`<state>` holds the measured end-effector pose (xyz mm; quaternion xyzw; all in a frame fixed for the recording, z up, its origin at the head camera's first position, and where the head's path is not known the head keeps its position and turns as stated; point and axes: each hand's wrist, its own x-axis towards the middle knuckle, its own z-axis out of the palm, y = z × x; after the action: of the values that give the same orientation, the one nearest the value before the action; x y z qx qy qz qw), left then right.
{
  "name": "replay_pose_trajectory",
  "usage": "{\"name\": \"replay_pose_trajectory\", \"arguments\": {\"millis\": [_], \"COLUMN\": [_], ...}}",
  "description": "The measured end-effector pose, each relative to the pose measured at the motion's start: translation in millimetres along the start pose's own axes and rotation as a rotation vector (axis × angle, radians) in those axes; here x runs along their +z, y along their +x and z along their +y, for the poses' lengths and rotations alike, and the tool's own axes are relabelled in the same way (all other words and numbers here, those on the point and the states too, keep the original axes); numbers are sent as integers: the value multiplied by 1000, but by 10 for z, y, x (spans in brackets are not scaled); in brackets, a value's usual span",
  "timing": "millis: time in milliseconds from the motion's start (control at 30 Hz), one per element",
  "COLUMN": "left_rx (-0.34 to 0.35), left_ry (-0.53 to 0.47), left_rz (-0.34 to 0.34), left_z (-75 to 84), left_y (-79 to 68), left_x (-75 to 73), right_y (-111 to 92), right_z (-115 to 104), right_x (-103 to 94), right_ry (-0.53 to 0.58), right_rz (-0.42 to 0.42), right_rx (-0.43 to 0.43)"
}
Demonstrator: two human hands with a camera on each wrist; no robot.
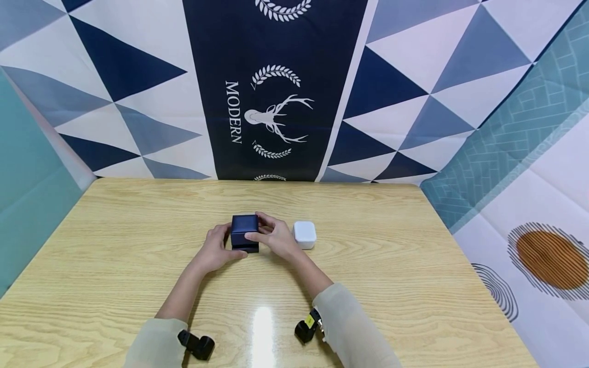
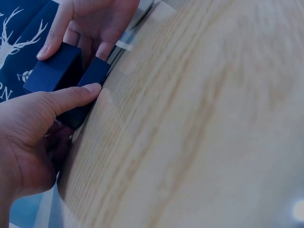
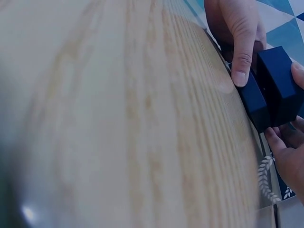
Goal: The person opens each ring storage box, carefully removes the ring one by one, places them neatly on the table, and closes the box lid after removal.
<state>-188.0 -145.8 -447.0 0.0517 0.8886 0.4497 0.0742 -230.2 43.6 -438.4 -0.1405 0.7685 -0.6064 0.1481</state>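
A small dark blue box stands on the table between both hands. Its lid (image 1: 245, 224) is raised from the base (image 3: 254, 100), and a dark gap shows between the two parts in both wrist views. My left hand (image 1: 215, 249) grips the base low down, thumb along its near side. From the right, my right hand (image 1: 277, 238) holds the lid, with the thumb on its front face and the fingers behind. In the left wrist view the lid (image 2: 56, 71) sits tilted over the base. The inside of the box is hidden.
A white rounded box (image 1: 304, 234) stands just right of my right hand, close to the wrist. Under everything is a light wooden table (image 1: 391, 266). A patterned cloth (image 1: 276, 92) hangs behind its far edge.
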Motion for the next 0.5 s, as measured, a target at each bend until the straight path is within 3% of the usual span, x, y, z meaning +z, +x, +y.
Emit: {"name": "replay_pose_trajectory", "arguments": {"millis": [500], "left_rx": [8], "left_ry": [-7], "left_rz": [1], "left_z": [5], "left_y": [-9], "left_x": [1], "right_y": [-2], "right_z": [-2], "right_x": [-12], "right_ry": [-3], "right_rz": [-12], "right_rx": [-2]}}
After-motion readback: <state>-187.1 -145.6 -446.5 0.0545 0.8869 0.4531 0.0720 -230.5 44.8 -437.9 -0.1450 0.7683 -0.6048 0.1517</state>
